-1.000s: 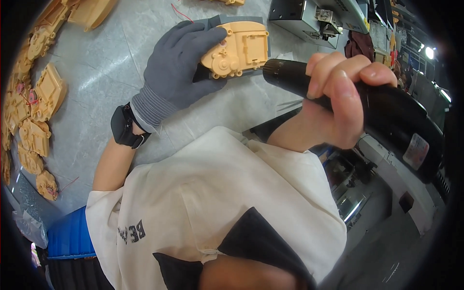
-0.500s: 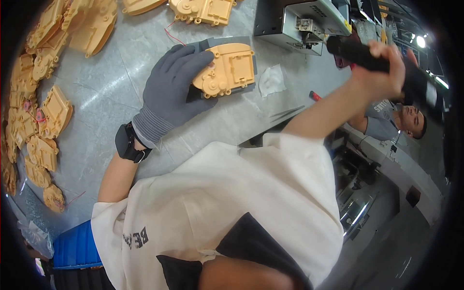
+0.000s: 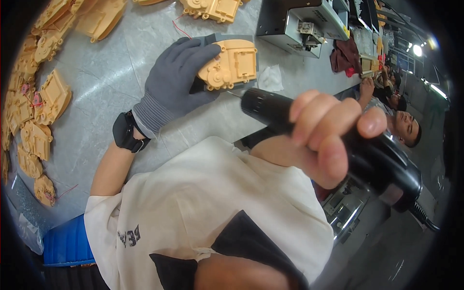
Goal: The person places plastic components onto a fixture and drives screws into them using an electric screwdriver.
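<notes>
My left hand (image 3: 174, 82), in a grey knit glove, holds a yellow-orange plastic housing (image 3: 238, 60) by its left side, thumb below and fingers over it. The housing sits on a dark grey block (image 3: 227, 36) on the table, its moulded face with round bosses and a rectangular recess turned up. Bare fingers of my right hand (image 3: 324, 133) wrap round a black corded electric screwdriver (image 3: 379, 169). Its thin bit points left, near the lower edge of the housing; whether they touch, I cannot tell.
More yellow-orange housings (image 3: 53, 99) crowd the table's left side, some with red wires; others lie at the far edge. A metal machine (image 3: 290, 34) stands at the back right, near a crumpled white sheet (image 3: 271, 78). A blue bin (image 3: 70, 241) is lower left. Another person (image 3: 406, 126) sits at right.
My right hand has brought the screwdriver from the upper right down and leftward, its bit now close to the housing. My left hand keeps its hold on the housing.
</notes>
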Demonstrator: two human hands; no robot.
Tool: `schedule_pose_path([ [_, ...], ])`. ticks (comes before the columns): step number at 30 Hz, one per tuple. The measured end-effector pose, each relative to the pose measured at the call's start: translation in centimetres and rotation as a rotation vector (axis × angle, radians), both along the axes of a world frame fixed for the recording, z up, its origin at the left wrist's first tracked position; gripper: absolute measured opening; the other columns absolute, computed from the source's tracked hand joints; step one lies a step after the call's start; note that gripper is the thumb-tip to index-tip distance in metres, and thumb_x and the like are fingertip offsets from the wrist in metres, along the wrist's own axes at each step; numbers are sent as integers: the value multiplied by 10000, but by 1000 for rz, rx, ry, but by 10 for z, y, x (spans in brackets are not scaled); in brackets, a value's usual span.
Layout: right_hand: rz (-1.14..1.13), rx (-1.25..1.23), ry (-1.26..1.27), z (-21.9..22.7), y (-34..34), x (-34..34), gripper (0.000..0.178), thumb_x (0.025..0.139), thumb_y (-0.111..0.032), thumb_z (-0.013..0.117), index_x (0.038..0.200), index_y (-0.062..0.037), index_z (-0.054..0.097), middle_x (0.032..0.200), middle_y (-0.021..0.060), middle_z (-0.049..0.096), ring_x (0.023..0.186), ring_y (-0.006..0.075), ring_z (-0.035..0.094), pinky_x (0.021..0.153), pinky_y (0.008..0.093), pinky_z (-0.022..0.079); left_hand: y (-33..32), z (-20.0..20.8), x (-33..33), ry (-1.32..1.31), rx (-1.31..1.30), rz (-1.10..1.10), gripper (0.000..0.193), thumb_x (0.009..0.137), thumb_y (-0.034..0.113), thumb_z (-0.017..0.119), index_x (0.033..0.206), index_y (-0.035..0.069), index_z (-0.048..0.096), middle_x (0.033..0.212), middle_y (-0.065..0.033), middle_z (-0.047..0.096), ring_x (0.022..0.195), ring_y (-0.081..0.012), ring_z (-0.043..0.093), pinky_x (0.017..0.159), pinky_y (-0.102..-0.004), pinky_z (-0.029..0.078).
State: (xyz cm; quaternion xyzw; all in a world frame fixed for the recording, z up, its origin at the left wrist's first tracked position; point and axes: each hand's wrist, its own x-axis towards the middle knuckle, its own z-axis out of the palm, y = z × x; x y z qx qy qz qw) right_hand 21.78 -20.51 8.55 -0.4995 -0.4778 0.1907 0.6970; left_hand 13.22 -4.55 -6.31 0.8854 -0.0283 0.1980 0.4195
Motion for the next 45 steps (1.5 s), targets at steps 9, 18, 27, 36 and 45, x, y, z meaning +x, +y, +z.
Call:
schedule_pose_path([
  [9,-261,-20,-27,-19,28,-25,399,714,-19,498,1097,-47,389,600,63,452,463,184,443,574,374,401,-1,-9,-2,-48,-4,11,675,642,262,738,1230,120,440,1051,-106,554,1087,-295,496,980,-412,380],
  [18,-420,-102,13,-30,43,-24,319,707,11,488,1011,-28,398,593,93,458,426,184,438,524,369,404,0,-15,-1,-62,-1,11,702,640,288,727,1251,121,424,1019,-114,550,1046,-298,507,974,-420,383],
  [27,-241,-129,-90,-35,41,-20,333,713,-1,531,1020,-30,408,618,86,472,458,183,460,548,361,405,6,-12,-5,-91,-3,14,684,638,273,727,1235,116,431,1046,-104,542,1053,-290,501,966,-421,382],
  [36,-751,169,102,5,-40,77,290,756,-35,523,1033,-111,480,597,24,422,525,149,442,628,341,403,2,-3,-2,28,-11,-44,713,593,218,763,1221,92,450,1171,-120,528,1137,-321,467,992,-450,353],
  [45,-987,60,-105,-17,-15,117,336,651,120,557,959,40,447,606,97,507,447,168,491,485,301,443,-1,-1,0,3,-25,-9,672,612,270,737,1206,104,471,1115,-81,551,1107,-275,485,996,-419,361],
])
